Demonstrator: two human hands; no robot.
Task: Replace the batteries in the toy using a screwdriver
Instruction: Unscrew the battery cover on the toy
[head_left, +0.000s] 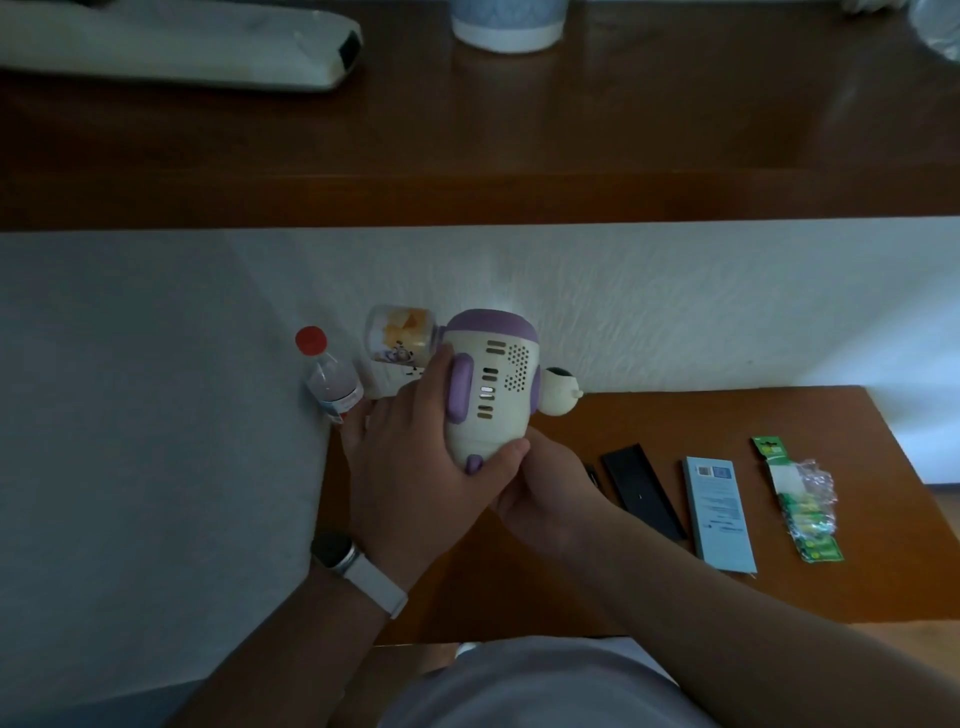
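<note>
Red-capped bottle (327, 379), clear jar (400, 332) beside it, white pot (506, 26) on brown shelf (519, 145)

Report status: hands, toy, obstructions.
Left hand grips toy, held above table. Right hand at toy's base, grip hidden. Battery pack and case lie right, clear of hands.

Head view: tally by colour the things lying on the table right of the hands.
Black: 2, a flat case and a thin stick partly behind the right hand
Light blue: 1, a box
Green: 1, a battery pack
Total: 4
</note>
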